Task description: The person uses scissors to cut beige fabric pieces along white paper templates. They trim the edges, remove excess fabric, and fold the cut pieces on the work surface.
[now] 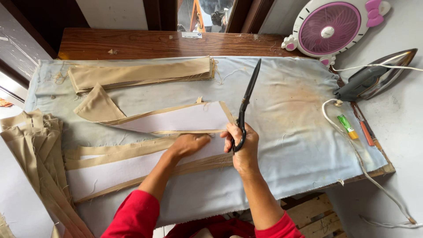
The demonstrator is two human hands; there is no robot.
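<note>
My right hand (244, 147) grips the handles of long black scissors (248, 94), whose closed blades point away from me, up and slightly right. My left hand (188, 144) lies flat, palm down, on a long tan fabric strip with white lining (132, 164). A second lined strip (176, 119) lies just beyond my hands, its far end folded into a tan triangle. Both sleeves are red.
A pale blue stained cloth (286, 114) covers the wooden table (145, 43). Folded tan strips (141, 72) lie at the back, a tan fabric stack (37, 150) at left. At right are an iron (374, 77) with its cord, a pink fan (328, 27), a green marker (347, 126).
</note>
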